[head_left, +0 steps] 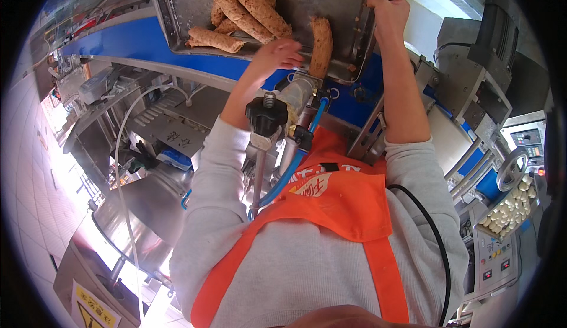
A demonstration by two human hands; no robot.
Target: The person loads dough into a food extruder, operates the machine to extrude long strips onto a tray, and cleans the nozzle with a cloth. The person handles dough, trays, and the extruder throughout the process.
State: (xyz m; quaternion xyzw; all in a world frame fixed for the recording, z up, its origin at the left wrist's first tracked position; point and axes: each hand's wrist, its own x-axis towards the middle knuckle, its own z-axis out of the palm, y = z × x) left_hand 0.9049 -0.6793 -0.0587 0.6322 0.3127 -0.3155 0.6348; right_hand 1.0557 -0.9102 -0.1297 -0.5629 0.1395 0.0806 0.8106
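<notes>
Ahead of me is a shallow metal tray [331, 3] with several thick, rough brown logs of filling [245, 15] piled in its left half. Another brown log [321, 47] lies over the tray's near edge, its lower end at the mouth of a metal outlet pipe [299, 90]. My left hand [276, 58] is just left of that log, over the near rim, with fingers loosely extended and nothing seen in them. At the far right, my right hand [391, 15] has its fingers closed around the tray's side rim.
A black knob [267, 115] and a blue hose [289, 177] are fixed by the pipe, close to my left forearm. A blue belt [127, 41] runs under the tray. Steel machinery [472, 62] stands right, near a tray of small pale dough balls [511, 210]. A metal hopper [136, 222] is left.
</notes>
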